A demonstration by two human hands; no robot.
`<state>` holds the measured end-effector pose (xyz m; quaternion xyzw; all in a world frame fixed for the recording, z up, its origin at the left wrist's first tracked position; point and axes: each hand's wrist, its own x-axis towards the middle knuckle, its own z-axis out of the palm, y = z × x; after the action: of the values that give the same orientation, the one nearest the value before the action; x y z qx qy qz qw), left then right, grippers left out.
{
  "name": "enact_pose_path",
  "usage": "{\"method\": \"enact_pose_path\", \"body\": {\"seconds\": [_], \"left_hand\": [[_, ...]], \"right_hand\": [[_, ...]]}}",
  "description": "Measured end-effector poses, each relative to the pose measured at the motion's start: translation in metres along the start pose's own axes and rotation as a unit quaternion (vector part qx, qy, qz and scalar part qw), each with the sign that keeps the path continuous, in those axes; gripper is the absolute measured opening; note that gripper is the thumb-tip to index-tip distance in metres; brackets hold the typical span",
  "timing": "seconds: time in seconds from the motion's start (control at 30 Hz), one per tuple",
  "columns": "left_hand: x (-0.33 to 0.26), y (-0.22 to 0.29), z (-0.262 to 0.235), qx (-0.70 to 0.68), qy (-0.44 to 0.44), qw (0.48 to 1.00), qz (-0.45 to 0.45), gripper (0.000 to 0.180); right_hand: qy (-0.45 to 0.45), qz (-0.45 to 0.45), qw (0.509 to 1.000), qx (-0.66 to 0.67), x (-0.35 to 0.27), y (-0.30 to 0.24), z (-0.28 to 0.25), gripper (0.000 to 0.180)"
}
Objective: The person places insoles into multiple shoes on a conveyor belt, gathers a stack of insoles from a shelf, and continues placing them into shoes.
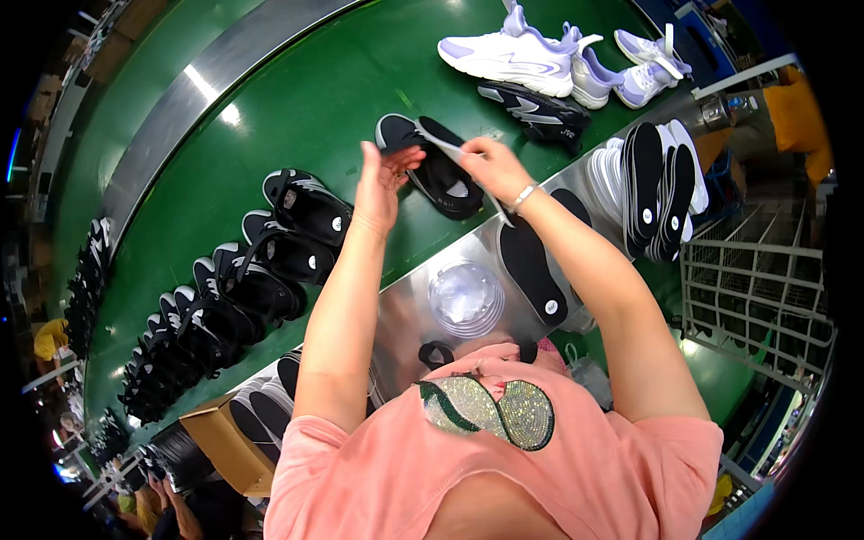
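A black shoe with a grey toe [452, 191] rests on the green conveyor in front of me. Pinched in my right hand [493, 169] is a dark insole with a pale underside [438, 135], slanting over the shoe. My left hand [385, 184] is beside the shoe, fingers stretched towards its opening and thumb apart, with nothing in it. Below my right forearm, a black insole with a round white sticker [533, 270] lies on the metal ledge [409, 335]. Left of it stands a clear round plastic container [466, 299]. Stacked insoles [641, 189] are at the ledge's right end.
Black shoes [306, 211] line the belt to the left. White-and-lilac shoes [513, 58] and a black-and-silver shoe [540, 115] are at the far right. A wire rack [756, 288] stands right, a cardboard box [220, 445] lower left. People are at the edges.
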<state>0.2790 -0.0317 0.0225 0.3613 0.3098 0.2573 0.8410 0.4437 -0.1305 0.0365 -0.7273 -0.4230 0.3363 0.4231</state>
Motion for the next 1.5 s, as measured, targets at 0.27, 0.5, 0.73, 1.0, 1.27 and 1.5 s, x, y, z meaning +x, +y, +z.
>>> {"method": "enact_pose_path", "body": {"seconds": [0.27,0.5,0.73,1.0,1.27,1.5], "left_hand": [[0.000,-0.025,0.025,0.642,-0.026,0.707,0.295,0.055],[0.016,-0.035,0.035,0.733,0.083,0.613,0.283,0.027],[0.037,-0.014,0.007,0.434,0.122,0.876,0.171,0.012],[0.042,-0.017,-0.001,0.518,0.124,0.828,0.178,0.027],[0.047,-0.022,0.006,0.490,0.136,0.843,0.175,0.026],[0.054,-0.042,-0.022,0.463,0.046,0.737,0.490,0.021]], "right_hand": [[-0.102,-0.191,0.886,-0.411,-0.046,-0.036,-0.069,0.017],[-0.240,-0.215,0.755,-0.571,-0.032,-0.067,-0.047,0.011],[-0.208,-0.157,0.781,-0.567,0.003,-0.029,0.026,0.015],[-0.266,-0.013,0.772,-0.578,-0.017,-0.066,-0.001,0.036],[-0.261,-0.171,0.745,-0.590,-0.003,-0.050,0.007,0.014],[-0.273,-0.089,0.818,-0.498,0.034,-0.006,0.052,0.013]]}}
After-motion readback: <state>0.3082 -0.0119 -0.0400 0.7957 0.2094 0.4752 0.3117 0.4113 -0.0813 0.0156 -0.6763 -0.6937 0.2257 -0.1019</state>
